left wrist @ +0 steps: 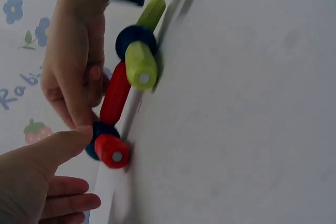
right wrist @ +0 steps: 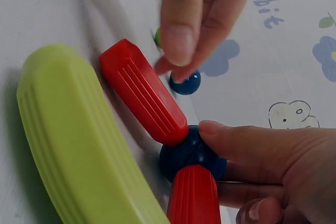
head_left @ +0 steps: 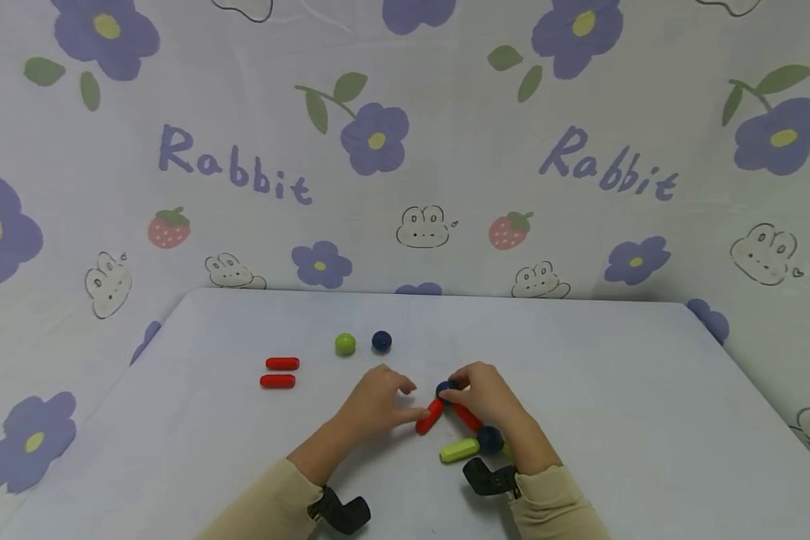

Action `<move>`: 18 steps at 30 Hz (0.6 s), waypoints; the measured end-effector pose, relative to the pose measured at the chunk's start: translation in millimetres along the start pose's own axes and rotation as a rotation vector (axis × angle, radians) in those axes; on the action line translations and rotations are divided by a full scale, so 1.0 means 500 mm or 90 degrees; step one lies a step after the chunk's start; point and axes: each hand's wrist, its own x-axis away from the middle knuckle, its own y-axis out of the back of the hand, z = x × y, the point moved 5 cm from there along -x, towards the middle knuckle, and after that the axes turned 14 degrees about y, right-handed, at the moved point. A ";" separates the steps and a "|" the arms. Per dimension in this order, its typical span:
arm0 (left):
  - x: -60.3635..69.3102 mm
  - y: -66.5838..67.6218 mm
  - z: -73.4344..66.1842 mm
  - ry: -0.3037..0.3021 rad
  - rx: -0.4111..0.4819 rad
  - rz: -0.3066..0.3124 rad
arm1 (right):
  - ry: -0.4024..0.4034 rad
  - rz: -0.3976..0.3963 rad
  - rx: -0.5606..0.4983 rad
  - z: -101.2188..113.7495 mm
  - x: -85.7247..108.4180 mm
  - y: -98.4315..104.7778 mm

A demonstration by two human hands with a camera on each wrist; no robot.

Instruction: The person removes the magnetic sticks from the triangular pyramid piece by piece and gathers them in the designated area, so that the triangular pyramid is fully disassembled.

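My right hand [head_left: 489, 394] pinches a dark blue ball [right wrist: 184, 156] between thumb and fingers. Two red ridged rods join that ball: one rod [head_left: 430, 417] slants to the front left, the other [head_left: 469, 417] to the front right. At the latter's far end is a second blue ball [head_left: 490, 440], with a yellow-green rod [head_left: 460, 450] stuck out to the left and another partly hidden by the right wrist. My left hand [head_left: 378, 401] holds nothing, thumb and fingers spread apart. Its thumb tip is by the left red rod; whether they touch I cannot tell.
On the white table [head_left: 614, 390], two loose red rods [head_left: 277, 381] lie at the left. A green ball [head_left: 345, 344] and a loose blue ball [head_left: 381, 341] sit behind the left hand. A printed cloth [head_left: 432, 172] hangs behind the table.
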 end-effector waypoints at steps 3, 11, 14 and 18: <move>0.023 -0.016 -0.012 0.020 0.014 0.027 | 0.012 0.000 -0.009 0.004 0.001 -0.001; 0.042 -0.032 -0.030 0.029 0.028 -0.030 | 0.064 0.002 -0.027 0.009 0.002 -0.008; 0.043 -0.030 -0.022 0.035 0.033 -0.038 | 0.050 0.007 -0.042 0.007 -0.001 -0.013; 0.044 -0.028 -0.007 0.026 0.042 -0.030 | 0.075 0.019 -0.038 0.012 0.000 -0.014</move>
